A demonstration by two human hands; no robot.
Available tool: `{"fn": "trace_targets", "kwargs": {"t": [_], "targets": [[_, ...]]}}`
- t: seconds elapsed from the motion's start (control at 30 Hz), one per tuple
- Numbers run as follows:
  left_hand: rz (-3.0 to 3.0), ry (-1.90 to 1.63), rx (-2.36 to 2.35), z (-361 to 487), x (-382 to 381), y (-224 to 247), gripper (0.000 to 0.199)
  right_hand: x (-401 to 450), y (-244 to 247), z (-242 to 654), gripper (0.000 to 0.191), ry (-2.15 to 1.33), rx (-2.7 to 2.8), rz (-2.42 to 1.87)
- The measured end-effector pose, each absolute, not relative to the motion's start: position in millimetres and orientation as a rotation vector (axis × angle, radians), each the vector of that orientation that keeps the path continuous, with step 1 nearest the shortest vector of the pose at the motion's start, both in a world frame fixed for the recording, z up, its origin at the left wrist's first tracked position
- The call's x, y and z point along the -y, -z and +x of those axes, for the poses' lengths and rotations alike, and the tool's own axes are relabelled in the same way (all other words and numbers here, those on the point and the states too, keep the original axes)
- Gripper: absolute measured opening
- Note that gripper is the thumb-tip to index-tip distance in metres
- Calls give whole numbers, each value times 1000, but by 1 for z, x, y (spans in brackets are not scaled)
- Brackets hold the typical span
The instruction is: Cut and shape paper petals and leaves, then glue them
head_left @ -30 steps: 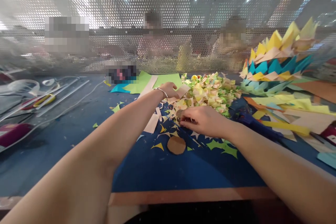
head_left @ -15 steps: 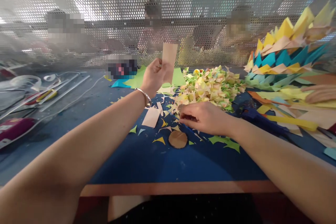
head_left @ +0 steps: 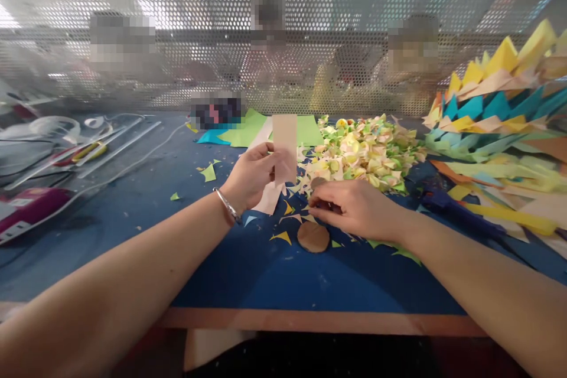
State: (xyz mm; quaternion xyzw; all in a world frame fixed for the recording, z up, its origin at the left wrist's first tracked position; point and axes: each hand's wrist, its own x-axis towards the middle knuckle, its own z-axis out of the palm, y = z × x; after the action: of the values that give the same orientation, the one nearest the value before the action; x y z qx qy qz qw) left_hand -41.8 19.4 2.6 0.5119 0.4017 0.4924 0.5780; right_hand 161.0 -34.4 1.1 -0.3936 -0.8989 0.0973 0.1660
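Observation:
My left hand (head_left: 259, 174), a silver bangle on its wrist, is closed on a pale pink paper strip (head_left: 284, 147) and holds it upright above the table. My right hand (head_left: 349, 204) hovers low over paper scraps, its fingers curled together. Whatever it may grip is hidden; a small brownish round edge shows by its fingertips. Just below it lies a round cardboard disc (head_left: 313, 237). Behind the right hand rises a heap of small cut paper pieces (head_left: 367, 150) in yellow, green and pink. Another pale paper piece (head_left: 267, 201) lies beneath my left hand.
Green paper sheets (head_left: 248, 130) lie at the back by the perforated metal screen (head_left: 292, 88). At right are a blue glue gun (head_left: 460, 209), paper strips and a layered folded-paper construction (head_left: 487, 106). Clear sticks, yellow-handled scissors (head_left: 91, 152) and a purple device (head_left: 35, 212) are at left.
My left hand has come down and nearer with the paper strip. My right hand stays low by the heap, fingers still curled. The co-worker's hand at the right edge is out of view.

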Motion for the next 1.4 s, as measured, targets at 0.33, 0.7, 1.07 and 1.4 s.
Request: {"fn": "trace_targets", "kwargs": {"t": [0.33, 0.7, 1.07, 1.4], "targets": [[1258, -984, -763, -26, 2, -6, 18, 29, -1, 160, 36, -512, 2014, -1190], [2387, -519, -1393, -88, -50, -13, 13, 18, -2, 177, 28, -355, 1994, -1299], [2526, -21, -1397, -79, -29, -27, 33, 11, -9, 193, 27, -148, 1969, -1379], [2207, -125, -1193, -104, -44, -43, 16, 13, -10, 192, 24, -129, 1988, -1366]]}}
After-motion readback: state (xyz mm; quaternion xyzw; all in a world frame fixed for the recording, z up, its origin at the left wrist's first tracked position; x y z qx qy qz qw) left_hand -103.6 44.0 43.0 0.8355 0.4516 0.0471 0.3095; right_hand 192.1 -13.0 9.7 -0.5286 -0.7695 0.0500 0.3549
